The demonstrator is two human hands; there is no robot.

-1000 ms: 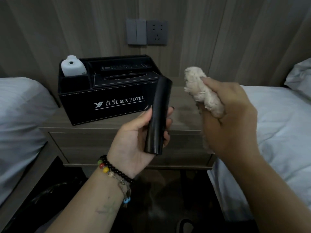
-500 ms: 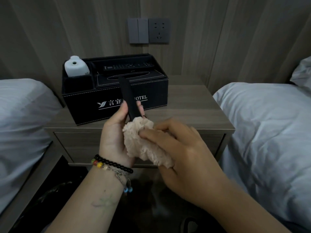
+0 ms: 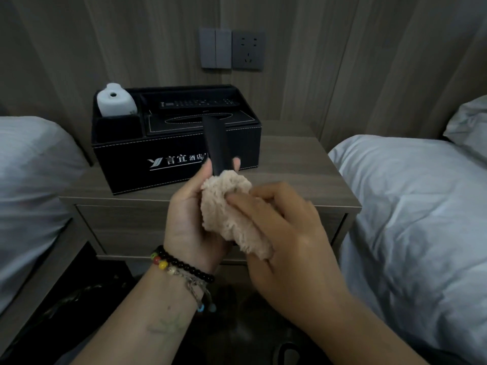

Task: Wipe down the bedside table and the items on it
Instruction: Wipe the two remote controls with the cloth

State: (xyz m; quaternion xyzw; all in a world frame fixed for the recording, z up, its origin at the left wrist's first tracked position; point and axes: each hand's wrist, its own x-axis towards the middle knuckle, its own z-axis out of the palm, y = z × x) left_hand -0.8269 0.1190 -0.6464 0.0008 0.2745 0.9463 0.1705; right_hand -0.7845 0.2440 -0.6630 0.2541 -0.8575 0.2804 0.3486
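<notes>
left hand (image 3: 193, 219) grips the slim black device (image 3: 216, 144), held upright above the worktop (image 3: 290, 164) front edge. right hand (image 3: 287, 233) pinches the beige cloth (image 3: 229, 214) around its lower end. stroke the cloth lengthwise, turn the device between passes, and keep the grip firm near the base.

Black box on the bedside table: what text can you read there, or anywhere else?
"言宜 酒店": white print beside a winged logo on the front of the black box; the rest is hidden behind the black stick.
Remote in the box: button markings too small to read.
</notes>
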